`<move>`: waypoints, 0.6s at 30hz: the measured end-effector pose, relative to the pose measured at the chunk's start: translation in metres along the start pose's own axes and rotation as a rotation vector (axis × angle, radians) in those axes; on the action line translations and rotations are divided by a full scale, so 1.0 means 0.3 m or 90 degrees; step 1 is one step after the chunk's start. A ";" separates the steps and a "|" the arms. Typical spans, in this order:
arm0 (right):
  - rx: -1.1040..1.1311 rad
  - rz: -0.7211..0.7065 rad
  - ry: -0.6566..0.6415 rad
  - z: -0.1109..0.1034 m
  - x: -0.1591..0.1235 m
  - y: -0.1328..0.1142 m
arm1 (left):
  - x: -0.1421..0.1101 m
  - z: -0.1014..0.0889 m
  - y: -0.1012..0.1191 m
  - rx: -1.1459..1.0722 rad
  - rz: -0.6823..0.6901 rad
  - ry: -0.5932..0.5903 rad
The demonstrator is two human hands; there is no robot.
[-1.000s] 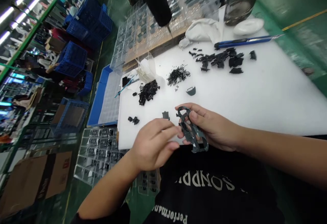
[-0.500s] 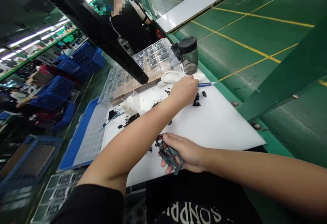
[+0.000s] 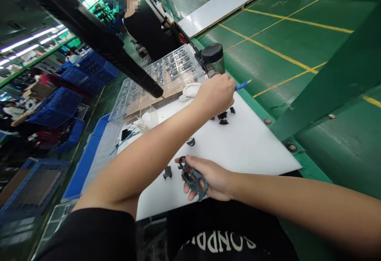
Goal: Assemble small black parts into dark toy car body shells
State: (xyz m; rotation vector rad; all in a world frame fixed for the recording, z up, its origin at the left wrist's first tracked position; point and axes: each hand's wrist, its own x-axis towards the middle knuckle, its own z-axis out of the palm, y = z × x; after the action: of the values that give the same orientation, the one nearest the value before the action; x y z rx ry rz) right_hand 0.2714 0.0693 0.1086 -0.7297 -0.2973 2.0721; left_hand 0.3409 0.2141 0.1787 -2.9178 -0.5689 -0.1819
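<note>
My left hand point(image 3: 218, 94) stretches across the white work surface point(image 3: 244, 142), its fingers closed round a blue craft knife point(image 3: 242, 86) whose pale tip points right. Close to my body, my right hand point(image 3: 205, 177) is palm up, with thumb and fingers gripping a dark grey moulded plastic frame point(image 3: 193, 180) that has large openings. A small dark part point(image 3: 191, 142) lies beyond that frame, and another dark part point(image 3: 168, 172) lies to its left. Beneath my left hand are several black scraps point(image 3: 223, 121). My left fingertips are partly hidden.
Behind my left hand stand a jar with a black lid point(image 3: 212, 53) and a white cloth point(image 3: 190, 90). A clear compartment tray point(image 3: 175, 70) of parts borders the surface. A black tube point(image 3: 119, 50) hangs overhead. Blue crates point(image 3: 55, 106) and a co-worker point(image 3: 151, 30) are farther off.
The craft knife has been lifted off the surface, its tip now angled upward. My left hand has risen slightly. My right hand keeps holding the frame, and the view has shifted a little.
</note>
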 end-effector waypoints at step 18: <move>-0.097 -0.045 -0.006 -0.031 -0.029 -0.016 | -1.115 -0.211 -0.042 -0.309 -0.199 0.037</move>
State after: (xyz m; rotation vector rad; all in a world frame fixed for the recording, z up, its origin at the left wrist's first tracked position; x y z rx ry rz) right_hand 0.2840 0.0642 0.1067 -0.7895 -0.4832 2.0022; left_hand 0.0227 0.0932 0.1923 -3.2406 -1.1072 -0.5064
